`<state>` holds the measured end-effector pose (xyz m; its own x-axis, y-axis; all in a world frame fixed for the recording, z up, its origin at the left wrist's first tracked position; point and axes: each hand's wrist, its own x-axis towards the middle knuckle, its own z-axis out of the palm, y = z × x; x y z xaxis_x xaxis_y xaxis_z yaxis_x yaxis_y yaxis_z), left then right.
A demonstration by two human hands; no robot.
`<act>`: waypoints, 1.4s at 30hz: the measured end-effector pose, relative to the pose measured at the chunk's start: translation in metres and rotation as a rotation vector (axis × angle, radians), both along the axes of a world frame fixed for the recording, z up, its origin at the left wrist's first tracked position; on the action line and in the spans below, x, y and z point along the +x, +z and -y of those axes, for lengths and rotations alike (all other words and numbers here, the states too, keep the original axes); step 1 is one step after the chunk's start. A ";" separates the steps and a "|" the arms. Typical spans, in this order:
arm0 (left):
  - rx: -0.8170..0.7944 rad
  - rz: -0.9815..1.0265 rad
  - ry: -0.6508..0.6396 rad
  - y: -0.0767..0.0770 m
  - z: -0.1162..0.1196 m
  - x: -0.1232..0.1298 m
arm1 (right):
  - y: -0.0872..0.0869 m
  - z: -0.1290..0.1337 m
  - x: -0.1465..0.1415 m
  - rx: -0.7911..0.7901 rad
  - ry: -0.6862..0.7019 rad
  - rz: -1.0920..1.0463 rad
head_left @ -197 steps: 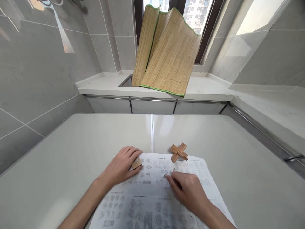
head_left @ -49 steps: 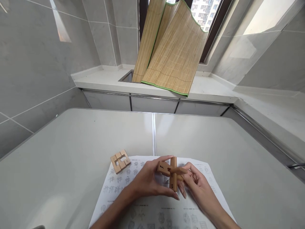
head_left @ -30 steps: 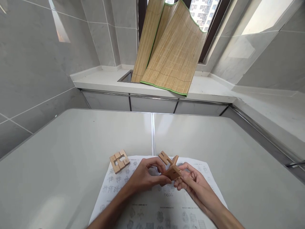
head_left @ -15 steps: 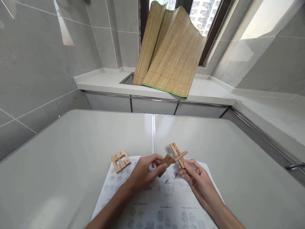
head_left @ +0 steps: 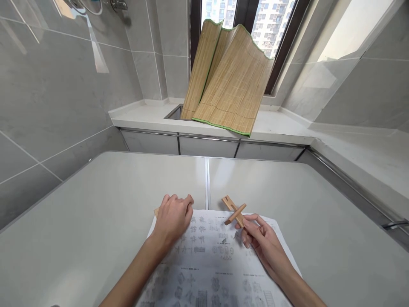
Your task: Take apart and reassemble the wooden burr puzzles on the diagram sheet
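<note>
- Head view, right side: I have the right hand [head_left: 263,241] at the near end of a tan wooden assembly [head_left: 235,213], a flat slotted bar with a slimmer stick lying across it. Thumb and fingers are closed on the bar's near end, gripping it.
- The assembly is tilted, its far end pointing forward and to the left, with a dark mark near that tip. I read it as held over the far part of the paper, well apart from the left hand.
- Left side: I see the left hand [head_left: 172,217] back uppermost, fingers bent, at the far left corner of the paper. Its fingertips and palm are hidden from me, so I cannot tell whether they grip anything.
- Just beside that hand, a corner of a light-coloured wooden piece [head_left: 156,212] shows; the hand covers the rest.
- Below both hands lies a large white printed sheet [head_left: 204,258] with rows of grey drawings, on a pale grey table [head_left: 143,181] split by a metal seam [head_left: 207,183].
- Beyond, I have a folded bamboo mat [head_left: 234,87] with green edging, leaning on a white counter [head_left: 140,118] before a dark-framed window [head_left: 246,13].
</note>
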<state>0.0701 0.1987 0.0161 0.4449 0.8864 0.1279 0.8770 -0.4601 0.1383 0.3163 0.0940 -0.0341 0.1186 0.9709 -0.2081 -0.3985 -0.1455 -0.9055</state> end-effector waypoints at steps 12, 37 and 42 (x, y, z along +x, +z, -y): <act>0.064 0.024 0.050 -0.013 0.011 -0.013 | 0.013 0.002 -0.005 0.017 0.080 0.064; -0.930 1.065 -0.090 -0.004 0.023 0.053 | 0.019 0.003 -0.002 0.086 0.254 -0.155; -0.979 1.080 -0.112 -0.009 0.022 0.056 | 0.018 0.003 0.000 0.072 0.218 -0.198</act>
<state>0.1256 0.1771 0.0074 0.5961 0.7815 -0.1840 0.1130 0.1453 0.9829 0.3162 0.0912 -0.0165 -0.1299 0.9821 -0.1361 -0.5345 -0.1850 -0.8247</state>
